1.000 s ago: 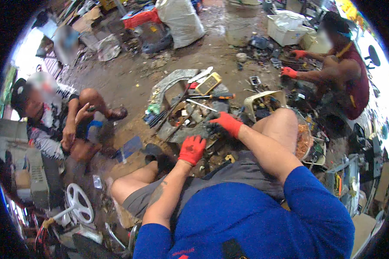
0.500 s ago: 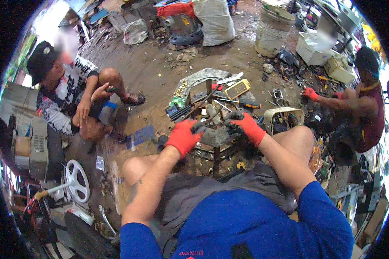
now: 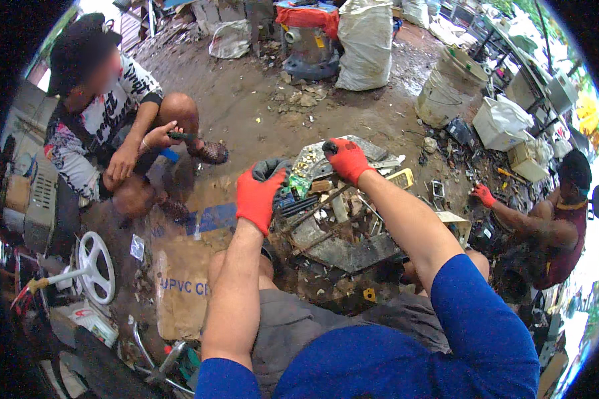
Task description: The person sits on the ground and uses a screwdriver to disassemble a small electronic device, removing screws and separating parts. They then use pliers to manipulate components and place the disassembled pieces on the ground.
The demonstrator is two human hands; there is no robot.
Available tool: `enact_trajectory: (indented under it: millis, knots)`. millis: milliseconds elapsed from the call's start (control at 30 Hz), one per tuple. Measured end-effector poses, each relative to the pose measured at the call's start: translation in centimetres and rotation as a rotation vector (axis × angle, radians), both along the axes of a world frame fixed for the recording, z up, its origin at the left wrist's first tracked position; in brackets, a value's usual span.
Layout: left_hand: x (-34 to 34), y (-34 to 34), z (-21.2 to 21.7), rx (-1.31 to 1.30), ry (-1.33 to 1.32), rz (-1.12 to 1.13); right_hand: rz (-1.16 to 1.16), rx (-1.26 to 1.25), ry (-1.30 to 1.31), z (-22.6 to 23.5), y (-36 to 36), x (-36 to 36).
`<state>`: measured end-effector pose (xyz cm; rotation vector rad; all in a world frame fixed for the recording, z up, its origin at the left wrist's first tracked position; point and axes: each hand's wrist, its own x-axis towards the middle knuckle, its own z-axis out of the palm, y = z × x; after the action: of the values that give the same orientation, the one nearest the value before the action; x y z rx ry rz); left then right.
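Red knitted-looking fabric with dark, smooth-coated fingers is seen on both gloves. The left hand is held with its fingers curled, near a shiny green scrap and slim dark rods; whether anything is gripped cannot be told. The right hand is bent over the far side of a rough grey angular frame, its grip likewise unreadable. The frame is set on the ground before the knees, its middle filled with jumbled scrap; small yellowish bits are scattered on its far left edge.
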<state>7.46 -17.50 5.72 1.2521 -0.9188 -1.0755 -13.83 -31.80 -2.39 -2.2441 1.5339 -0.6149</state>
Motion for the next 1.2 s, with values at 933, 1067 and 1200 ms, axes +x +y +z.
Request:
enact_trajectory:
  millis: [933, 1067, 1200]
  knots:
    - [2.2, -1.1, -0.7, 0.037, -0.173, -0.005, -0.197, 0.405, -0.438, -0.3, -3.5, -1.3]
    - [2.7, -0.4, -1.0, 0.096, -0.366, -0.04, 0.044, 0.367, -0.599, 5.0, 2.7, -3.4]
    - [0.6, -3.9, -2.5, 0.108, -0.543, -0.221, 0.466, 0.351, -0.307, 11.2, 13.4, -8.3]
